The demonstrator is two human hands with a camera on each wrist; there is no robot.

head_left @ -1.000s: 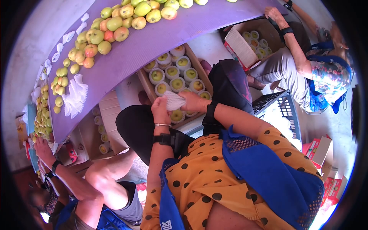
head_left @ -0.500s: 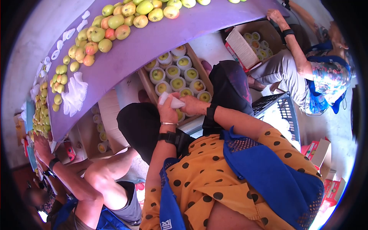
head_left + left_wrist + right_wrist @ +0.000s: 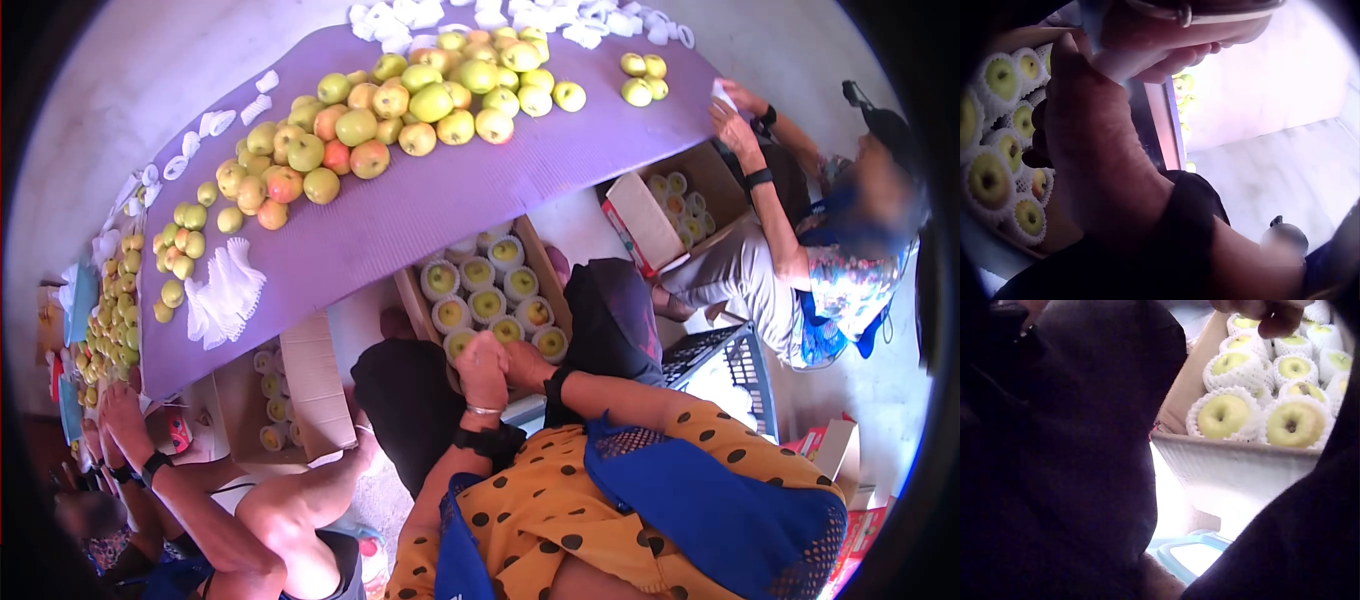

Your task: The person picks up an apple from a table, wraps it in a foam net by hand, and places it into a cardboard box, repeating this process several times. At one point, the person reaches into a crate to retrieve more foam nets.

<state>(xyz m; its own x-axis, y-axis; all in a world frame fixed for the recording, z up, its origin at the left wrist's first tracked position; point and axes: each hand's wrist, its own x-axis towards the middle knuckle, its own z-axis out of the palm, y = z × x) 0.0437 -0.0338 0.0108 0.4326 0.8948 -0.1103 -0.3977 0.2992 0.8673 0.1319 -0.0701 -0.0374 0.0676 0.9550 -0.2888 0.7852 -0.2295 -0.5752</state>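
My left hand (image 3: pixel 484 368) and right hand (image 3: pixel 526 366) are together over the near end of an open carton (image 3: pixel 408 290) of apples in white foam nets. A white foam net (image 3: pixel 1117 64) shows between the hands in the left wrist view. There my left hand (image 3: pixel 1185 37), with a bracelet at its wrist, curls its fingers round the net, and my right hand (image 3: pixel 1100 137) grips its other side. Fingertips (image 3: pixel 1279 320) show over the netted apples (image 3: pixel 1224 416) in the right wrist view. Whether the net holds anything is hidden.
A purple-covered table (image 3: pixel 400 235) bears heaped bare apples (image 3: pixel 355 127) and loose foam nets (image 3: pixel 228 295). Other cartons stand left (image 3: pixel 315 385) and right (image 3: pixel 640 225). A dark crate (image 3: pixel 742 375) is by my right side; people sit on both sides.
The head view has tilted up, showing more of the table. The net between my hands, visible before, is now hidden in that view. The person at the right now holds something white.
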